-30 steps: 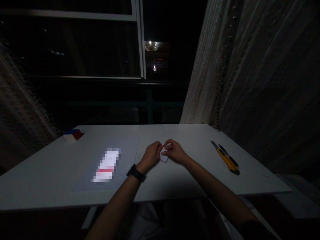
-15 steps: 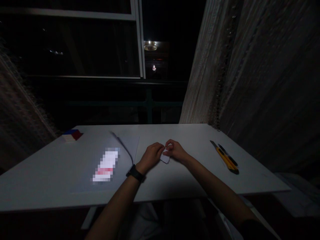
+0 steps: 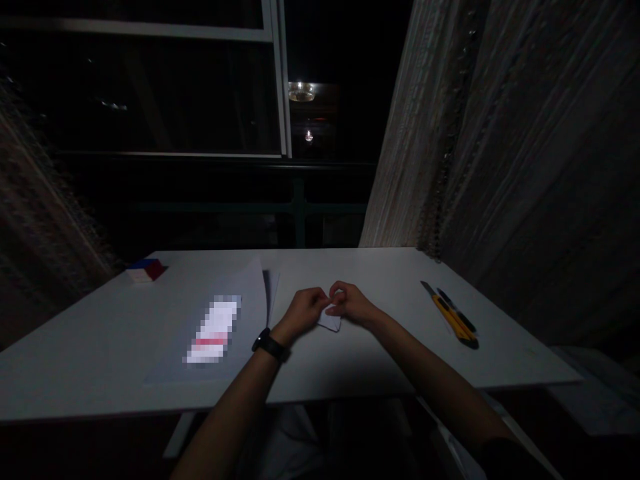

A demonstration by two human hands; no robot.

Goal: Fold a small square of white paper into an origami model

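Note:
A small folded piece of white paper (image 3: 330,323) is held between my two hands, just above the middle of the table. My left hand (image 3: 304,311), with a dark watch on its wrist, pinches the paper's left side. From the right, my right hand (image 3: 353,303) grips the same piece, thumb and forefinger curled close to the left fingertips. The upper part of the paper is hidden behind my fingers. Large white sheets (image 3: 250,293) lie left of my hands, the top one's right edge curling upward.
On the sheets glows a blurred-out phone-like screen (image 3: 214,330). A cube puzzle (image 3: 145,269) sits at the far left of the white table (image 3: 90,353). To the right lie a yellow box cutter (image 3: 453,320) and a slim black pen-like object (image 3: 456,309). Curtains (image 3: 400,153) hang beyond.
The raised edge of the top sheet on the left has flipped from leaning left to standing near the right side. My hands shift only slightly, and more of the folded paper shows below them.

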